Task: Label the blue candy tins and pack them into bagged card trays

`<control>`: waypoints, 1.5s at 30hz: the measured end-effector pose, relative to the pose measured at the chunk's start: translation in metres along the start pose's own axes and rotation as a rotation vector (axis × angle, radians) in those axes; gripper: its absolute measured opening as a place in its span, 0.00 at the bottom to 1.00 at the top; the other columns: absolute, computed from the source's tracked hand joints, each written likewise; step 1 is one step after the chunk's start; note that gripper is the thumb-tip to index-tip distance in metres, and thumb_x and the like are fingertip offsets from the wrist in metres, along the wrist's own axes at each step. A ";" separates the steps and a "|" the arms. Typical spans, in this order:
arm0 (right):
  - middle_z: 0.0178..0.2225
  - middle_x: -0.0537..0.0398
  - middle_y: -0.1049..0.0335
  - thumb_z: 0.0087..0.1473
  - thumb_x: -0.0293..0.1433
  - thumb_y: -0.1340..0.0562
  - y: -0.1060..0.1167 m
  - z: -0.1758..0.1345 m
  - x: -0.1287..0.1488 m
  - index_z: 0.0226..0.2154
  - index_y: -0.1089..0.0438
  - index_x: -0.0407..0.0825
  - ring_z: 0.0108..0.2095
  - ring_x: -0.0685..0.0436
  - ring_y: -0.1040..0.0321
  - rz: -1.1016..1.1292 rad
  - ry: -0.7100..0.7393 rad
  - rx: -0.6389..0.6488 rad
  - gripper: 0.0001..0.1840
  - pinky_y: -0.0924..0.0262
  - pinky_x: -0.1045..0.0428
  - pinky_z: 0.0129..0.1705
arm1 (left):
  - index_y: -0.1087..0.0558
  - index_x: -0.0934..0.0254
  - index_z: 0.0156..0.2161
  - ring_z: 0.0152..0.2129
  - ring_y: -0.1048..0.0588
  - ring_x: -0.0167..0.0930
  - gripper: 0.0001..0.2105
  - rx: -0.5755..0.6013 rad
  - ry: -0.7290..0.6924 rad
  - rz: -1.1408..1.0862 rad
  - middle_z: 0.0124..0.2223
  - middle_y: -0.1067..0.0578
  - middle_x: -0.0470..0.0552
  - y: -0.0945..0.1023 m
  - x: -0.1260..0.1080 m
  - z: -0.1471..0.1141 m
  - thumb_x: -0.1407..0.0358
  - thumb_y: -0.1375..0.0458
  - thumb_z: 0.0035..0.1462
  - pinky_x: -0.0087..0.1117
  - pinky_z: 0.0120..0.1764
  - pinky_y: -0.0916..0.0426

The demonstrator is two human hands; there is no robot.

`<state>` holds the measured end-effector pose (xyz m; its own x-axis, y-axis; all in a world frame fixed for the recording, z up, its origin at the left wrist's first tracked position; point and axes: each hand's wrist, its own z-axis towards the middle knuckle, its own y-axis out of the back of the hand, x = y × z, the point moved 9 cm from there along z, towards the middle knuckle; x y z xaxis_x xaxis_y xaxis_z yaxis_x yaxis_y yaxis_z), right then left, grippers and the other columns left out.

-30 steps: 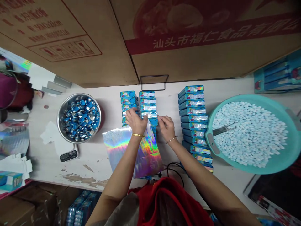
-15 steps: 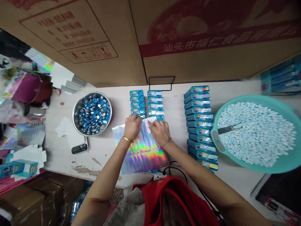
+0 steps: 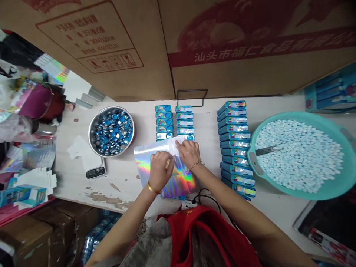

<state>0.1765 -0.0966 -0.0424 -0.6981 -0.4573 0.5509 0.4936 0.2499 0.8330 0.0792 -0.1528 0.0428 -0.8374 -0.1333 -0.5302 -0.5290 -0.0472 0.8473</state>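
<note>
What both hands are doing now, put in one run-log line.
left hand: curled over holographic sheet, grip unclear | right hand: curled near holographic sheet's far edge | blue tins: two columns beyond it

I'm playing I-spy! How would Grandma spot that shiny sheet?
Below the big cardboard, on the white table, find the left hand and right hand. The sheet lies beneath them, partly covering blue cases. Unlike those, it's broad, flat and rainbow-coloured.

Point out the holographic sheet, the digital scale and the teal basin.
Holographic sheet [image 3: 180,175]: head view, its rainbow-coloured area.
Digital scale [image 3: 95,172]: head view, its display panel.
Teal basin [image 3: 337,181]: head view, its bare inner wall.
</note>
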 end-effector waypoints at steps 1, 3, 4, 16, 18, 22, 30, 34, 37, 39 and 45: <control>0.35 0.49 0.32 0.63 0.35 0.50 0.008 -0.002 -0.003 0.51 0.31 0.52 0.38 0.41 0.42 0.071 -0.033 -0.036 0.18 0.53 0.46 0.40 | 0.32 0.61 0.33 0.33 0.30 0.32 0.05 -0.082 0.075 -0.125 0.33 0.26 0.48 0.012 0.000 -0.002 0.63 0.44 0.59 0.36 0.40 0.39; 0.37 0.50 0.32 0.64 0.37 0.53 0.029 -0.012 -0.013 0.49 0.31 0.51 0.41 0.41 0.40 0.263 -0.126 -0.149 0.20 0.50 0.46 0.43 | 0.33 0.61 0.32 0.31 0.29 0.29 0.06 -0.245 0.241 -0.402 0.31 0.28 0.46 0.026 0.006 -0.002 0.63 0.42 0.56 0.33 0.39 0.37; 0.38 0.50 0.32 0.65 0.38 0.55 0.040 -0.018 -0.018 0.48 0.31 0.50 0.41 0.42 0.38 0.371 -0.170 -0.202 0.22 0.48 0.46 0.44 | 0.34 0.61 0.32 0.31 0.29 0.29 0.07 -0.299 0.310 -0.541 0.31 0.29 0.46 0.025 0.010 0.001 0.63 0.40 0.55 0.32 0.37 0.37; 0.21 0.60 0.39 0.57 0.40 0.44 0.053 -0.011 -0.078 0.22 0.37 0.50 0.26 0.49 0.42 0.644 -0.409 -0.274 0.16 0.47 0.52 0.34 | 0.32 0.63 0.27 0.24 0.31 0.24 0.06 -0.233 0.368 -0.763 0.25 0.30 0.43 -0.085 0.021 0.063 0.65 0.40 0.52 0.26 0.31 0.36; 0.22 0.59 0.37 0.57 0.38 0.45 0.048 -0.005 -0.082 0.23 0.35 0.50 0.27 0.48 0.41 0.497 -0.393 -0.227 0.15 0.48 0.52 0.37 | 0.31 0.63 0.28 0.25 0.31 0.25 0.06 -0.207 0.336 -0.615 0.26 0.29 0.44 -0.084 0.026 0.064 0.64 0.41 0.54 0.26 0.32 0.37; 0.25 0.58 0.34 0.59 0.36 0.46 0.042 -0.002 -0.086 0.24 0.33 0.49 0.31 0.47 0.39 0.328 -0.392 -0.167 0.15 0.52 0.50 0.40 | 0.29 0.62 0.30 0.25 0.32 0.26 0.04 -0.202 0.271 -0.382 0.29 0.29 0.45 -0.077 0.026 0.067 0.65 0.42 0.55 0.28 0.32 0.38; 0.26 0.56 0.32 0.59 0.37 0.46 0.026 0.000 -0.098 0.27 0.29 0.49 0.32 0.46 0.37 0.262 -0.434 -0.122 0.15 0.53 0.50 0.39 | 0.30 0.62 0.32 0.40 0.29 0.37 0.02 -0.192 0.282 -0.007 0.39 0.30 0.52 -0.076 0.014 0.078 0.66 0.43 0.54 0.35 0.39 0.38; 0.28 0.56 0.33 0.59 0.37 0.48 0.015 -0.012 -0.098 0.43 0.28 0.48 0.32 0.45 0.37 0.354 -0.474 -0.187 0.17 0.48 0.49 0.40 | 0.36 0.63 0.43 0.44 0.31 0.41 0.16 -0.224 0.328 -0.006 0.45 0.32 0.56 -0.071 0.019 0.077 0.62 0.38 0.50 0.38 0.40 0.36; 0.32 0.53 0.32 0.61 0.34 0.52 0.006 -0.020 -0.087 0.51 0.32 0.48 0.35 0.44 0.36 0.389 -0.416 -0.176 0.21 0.47 0.49 0.40 | 0.37 0.62 0.43 0.44 0.31 0.41 0.16 -0.209 0.354 -0.005 0.45 0.32 0.55 -0.074 0.020 0.078 0.62 0.39 0.50 0.38 0.40 0.36; 0.33 0.52 0.32 0.62 0.31 0.54 0.002 -0.024 -0.082 0.55 0.34 0.48 0.37 0.43 0.37 0.331 -0.385 -0.129 0.23 0.48 0.48 0.40 | 0.37 0.61 0.41 0.44 0.31 0.41 0.14 -0.191 0.361 -0.004 0.44 0.32 0.55 -0.078 0.020 0.080 0.63 0.40 0.51 0.38 0.40 0.36; 0.42 0.45 0.32 0.63 0.33 0.53 0.030 -0.019 -0.060 0.59 0.39 0.46 0.41 0.39 0.41 0.008 -0.256 -0.088 0.24 0.51 0.46 0.41 | 0.34 0.61 0.41 0.36 0.29 0.33 0.06 -0.089 0.163 -0.163 0.39 0.29 0.51 -0.065 0.026 0.076 0.69 0.46 0.57 0.34 0.39 0.35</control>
<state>0.2431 -0.0779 -0.0511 -0.7970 -0.2223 0.5616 0.5347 0.1725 0.8272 0.0816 -0.0783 -0.0280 -0.7051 -0.2742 -0.6539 -0.6346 -0.1674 0.7545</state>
